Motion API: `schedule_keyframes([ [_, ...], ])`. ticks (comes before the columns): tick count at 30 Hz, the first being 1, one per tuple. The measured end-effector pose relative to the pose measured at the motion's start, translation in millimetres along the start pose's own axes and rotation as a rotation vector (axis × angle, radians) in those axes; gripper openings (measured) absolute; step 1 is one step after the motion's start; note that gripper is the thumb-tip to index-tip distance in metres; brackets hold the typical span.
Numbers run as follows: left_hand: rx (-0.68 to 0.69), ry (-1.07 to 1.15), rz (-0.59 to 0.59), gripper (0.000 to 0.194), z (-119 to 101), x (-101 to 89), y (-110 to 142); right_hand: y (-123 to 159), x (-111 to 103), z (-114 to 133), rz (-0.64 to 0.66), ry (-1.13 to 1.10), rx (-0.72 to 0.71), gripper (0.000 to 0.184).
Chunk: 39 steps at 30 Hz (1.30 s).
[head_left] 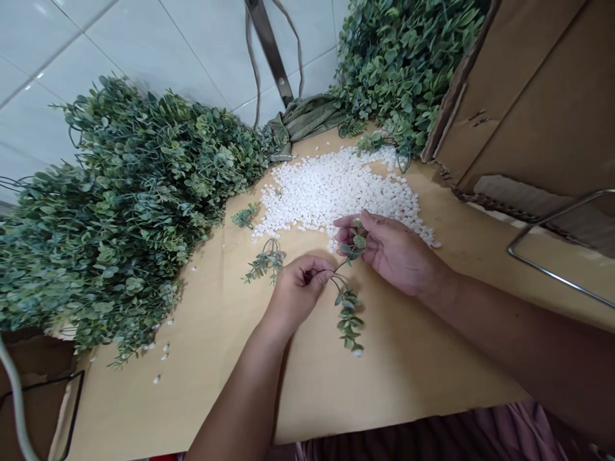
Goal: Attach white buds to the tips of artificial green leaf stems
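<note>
Tan tabletop (230, 390): spread before you, with a white tiled wall (187, 57) beyond it.
Eucalyptus-style sprig (350, 317): between your hands above the near part of the tabletop, one leafy branch pointing toward you with a white piece at its tip, another rising to your right hand.
Left hand (307, 282): thumb and fingers closed in a pinch on the sprig's stem.
Right hand (391, 250): half open, fingers loosely curled behind the upper leaves; whether they grip, you cannot tell.
White pieces (331, 186): spread in a pile just beyond your hands.
Loose sprig (265, 261): lying near your left hand.
Foliage heaps (125, 173): left and far right.
Cardboard box (533, 89): right, beside the farther heap.
</note>
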<state>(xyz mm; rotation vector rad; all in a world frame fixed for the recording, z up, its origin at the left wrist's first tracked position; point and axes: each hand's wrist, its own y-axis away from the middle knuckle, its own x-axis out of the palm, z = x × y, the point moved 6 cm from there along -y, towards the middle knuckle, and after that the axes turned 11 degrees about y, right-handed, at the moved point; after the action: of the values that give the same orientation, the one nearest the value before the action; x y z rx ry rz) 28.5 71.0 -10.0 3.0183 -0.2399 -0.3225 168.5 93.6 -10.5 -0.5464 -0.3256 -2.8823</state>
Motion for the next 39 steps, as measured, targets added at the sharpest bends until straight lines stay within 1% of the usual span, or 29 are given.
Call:
schedule_keyframes([
  [3,-0.025,0.080,-0.021,0.005,0,1.1,-1,-1,-1,0,-0.023,0.010,-0.019,0.026],
  [5,-0.065,0.159,-0.033,0.007,2,1.7,-1,0,-3,4,-0.036,0.086,-0.106,0.027],
  [7,-0.119,0.240,-0.043,0.009,3,0.6,-1,5,-6,14,-0.078,0.242,-0.257,0.025],
  [9,-0.164,0.307,-0.042,0.015,4,-1.6,-1,15,-6,29,-0.145,0.463,-0.453,0.019],
  [11,-0.197,0.348,-0.046,0.020,4,-4.4,0,30,3,44,-0.163,0.707,-0.686,0.012],
  [12,-0.203,0.361,-0.054,0.020,4,-6.1,0,38,12,49,-0.123,0.822,-0.810,0.011],
  [13,-0.200,0.366,-0.063,0.019,4,-7.7,0,46,22,50,-0.051,0.918,-0.927,0.012],
  [14,-0.192,0.364,-0.066,0.017,3,-8.9,0,53,33,49,0.049,0.993,-1.022,0.014],
  [15,-0.183,0.359,-0.059,0.016,3,-9.5,-1,60,43,44,0.156,1.046,-1.094,0.016],
  [16,-0.174,0.350,-0.046,0.016,2,-9.7,-1,65,51,37,0.257,1.089,-1.135,0.019],
  [18,-0.169,0.333,-0.017,0.017,3,-9.8,-3,69,63,19,0.398,1.197,-1.146,0.023],
  [20,-0.169,0.344,0.002,0.020,4,-10.4,-5,67,69,1,0.440,1.333,-1.106,0.025],
  [23,-0.151,0.393,0.032,0.020,6,-10.6,-7,62,69,-14,0.380,1.489,-1.068,0.026],
  [26,-0.151,0.406,0.080,0.022,7,-8.6,-7,58,69,-15,0.303,1.562,-1.085,0.027],
  [28,-0.151,0.394,0.103,0.022,7,-7.4,-7,56,69,-12,0.282,1.543,-1.112,0.029],
  [30,-0.150,0.366,0.111,0.020,6,-7.2,-5,55,69,-7,0.293,1.472,-1.128,0.031],
  [32,-0.163,0.326,0.108,0.018,6,-8.0,-4,53,66,-5,0.320,1.392,-1.100,0.029],
  [34,-0.183,0.299,0.113,0.019,5,-9.5,-3,49,61,-5,0.346,1.321,-1.010,0.025],
  [37,-0.250,0.318,0.188,0.025,6,-10.7,-1,43,53,-6,0.369,1.236,-0.842,0.019],
  [39,-0.279,0.324,0.223,0.029,5,-15.4,-1,40,49,-5,0.359,1.164,-0.740,0.018],
])
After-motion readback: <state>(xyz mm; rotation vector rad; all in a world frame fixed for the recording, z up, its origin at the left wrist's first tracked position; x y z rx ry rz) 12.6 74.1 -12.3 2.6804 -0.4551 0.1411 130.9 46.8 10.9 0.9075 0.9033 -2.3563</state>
